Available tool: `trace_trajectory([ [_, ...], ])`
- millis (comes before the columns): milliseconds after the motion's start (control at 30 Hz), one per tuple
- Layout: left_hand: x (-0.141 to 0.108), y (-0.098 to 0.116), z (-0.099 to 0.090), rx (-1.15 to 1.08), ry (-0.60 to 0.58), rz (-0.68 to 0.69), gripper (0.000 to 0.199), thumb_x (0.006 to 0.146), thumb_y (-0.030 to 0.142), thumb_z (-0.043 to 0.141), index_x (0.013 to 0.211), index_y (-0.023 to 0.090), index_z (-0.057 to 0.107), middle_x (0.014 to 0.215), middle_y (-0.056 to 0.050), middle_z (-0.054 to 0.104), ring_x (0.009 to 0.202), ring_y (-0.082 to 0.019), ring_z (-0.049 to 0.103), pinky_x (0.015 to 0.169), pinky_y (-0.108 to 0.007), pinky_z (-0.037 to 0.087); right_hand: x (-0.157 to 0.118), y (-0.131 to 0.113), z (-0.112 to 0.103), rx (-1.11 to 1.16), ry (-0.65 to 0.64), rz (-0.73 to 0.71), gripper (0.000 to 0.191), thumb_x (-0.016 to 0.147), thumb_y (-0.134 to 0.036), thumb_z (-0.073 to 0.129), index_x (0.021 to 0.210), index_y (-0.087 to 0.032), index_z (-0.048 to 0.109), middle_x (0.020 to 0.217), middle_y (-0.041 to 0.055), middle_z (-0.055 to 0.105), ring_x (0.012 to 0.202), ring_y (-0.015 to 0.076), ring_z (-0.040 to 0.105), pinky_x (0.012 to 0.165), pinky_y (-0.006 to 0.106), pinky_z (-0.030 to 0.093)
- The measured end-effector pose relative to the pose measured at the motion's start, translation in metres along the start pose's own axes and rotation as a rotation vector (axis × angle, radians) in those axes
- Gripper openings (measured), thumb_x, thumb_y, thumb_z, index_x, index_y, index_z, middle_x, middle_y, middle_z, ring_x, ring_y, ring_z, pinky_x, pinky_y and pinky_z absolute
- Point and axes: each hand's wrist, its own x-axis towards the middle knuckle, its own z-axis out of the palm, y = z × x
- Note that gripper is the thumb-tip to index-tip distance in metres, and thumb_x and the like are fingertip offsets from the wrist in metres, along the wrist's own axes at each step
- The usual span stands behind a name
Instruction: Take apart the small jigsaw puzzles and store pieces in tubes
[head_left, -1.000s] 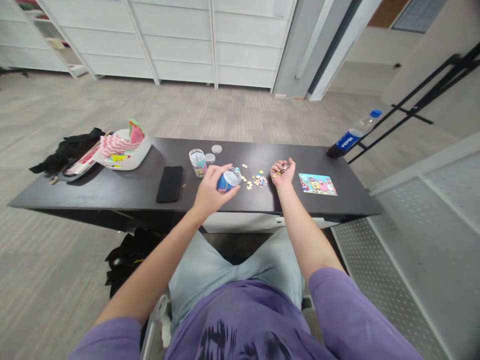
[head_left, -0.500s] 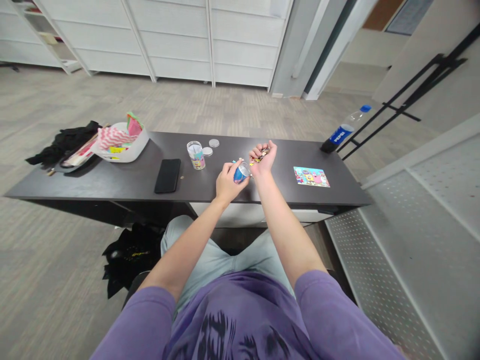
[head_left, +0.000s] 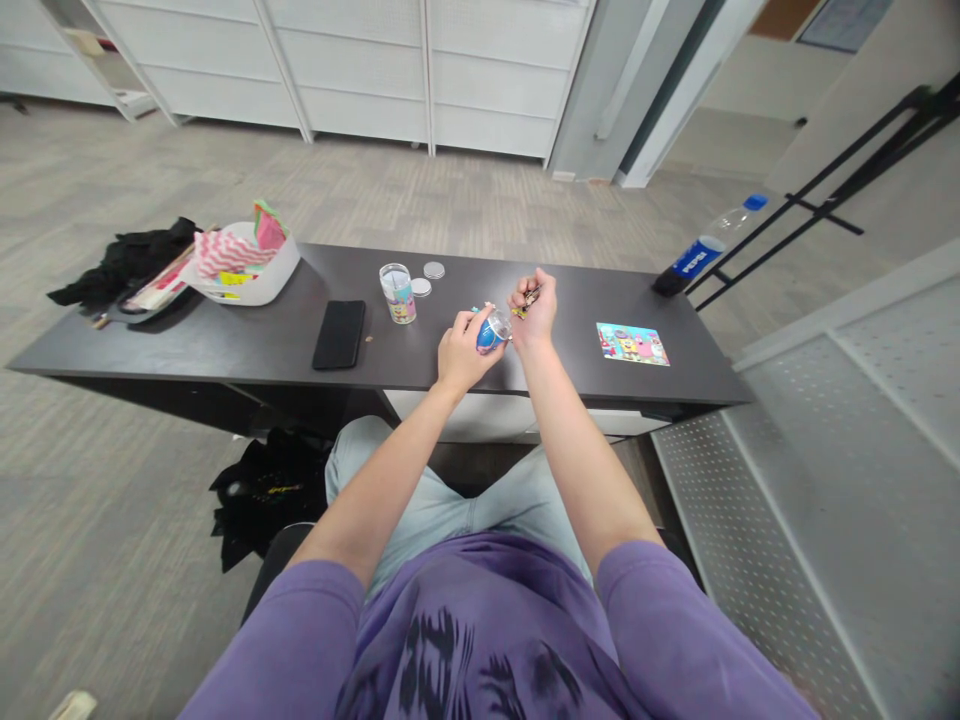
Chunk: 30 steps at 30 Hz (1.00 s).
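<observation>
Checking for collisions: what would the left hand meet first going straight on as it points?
Probably the right hand, cupping jigsaw pieces; the blue-labelled can in the left hand may touch it, depth being unclear.

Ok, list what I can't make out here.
All in the head view:
Count of small yellow-and-brown puzzle pieces: partly hidden by the curled right hand.
Full print on the blue-labelled, clear round container: partly covered by the left hand.
Yellow marking on the crumpled black bundle: too small to read.
Pale object, lower left: cut off by the bottom edge.

Puzzle pieces (head_left: 530, 297) partly hidden inside the right grip (head_left: 539, 316)
</observation>
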Motion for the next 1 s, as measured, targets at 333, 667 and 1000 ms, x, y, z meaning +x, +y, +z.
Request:
trace_trajectory([
  [333,-0.001,-0.003,0.003,-0.001,0.009,-0.007,0.046,0.130,0.051,0.096,0.170,0.034,0.079,0.178,-0.016,0.067,0.153,-0.042,0.071,0.135,-0.064,0.067,0.002,0.009,-0.008,-0.047,-0.085,-0.029,0.067,0.121,-0.062,0.086,0.077,-0.029,0.047,0.074,-0.0069,0.054,0.058,0.0106,0.043,0.053,0.023,0.044],
  [667,0.002,-0.005,0.005,0.016,0.025,-0.027,0.049,0.130,0.050,0.096,0.173,0.034,0.078,0.178,-0.016,0.067,0.152,-0.042,0.072,0.133,-0.064,0.068,0.008,0.017,-0.002,-0.097,-0.027,-0.034,0.068,0.119,-0.062,0.088,0.079,-0.029,0.043,0.073,-0.0073,0.055,0.058,0.0109,0.046,0.053,0.023,0.045],
  [1000,0.002,-0.003,0.004,0.029,0.020,-0.039,0.047,0.130,0.050,0.097,0.170,0.035,0.079,0.176,-0.015,0.068,0.150,-0.041,0.073,0.133,-0.062,0.069,0.002,0.016,0.001,-0.128,-0.049,-0.096,0.073,0.117,-0.075,0.087,0.078,-0.029,0.046,0.073,-0.0068,0.051,0.059,0.0126,0.048,0.056,0.026,0.047],
])
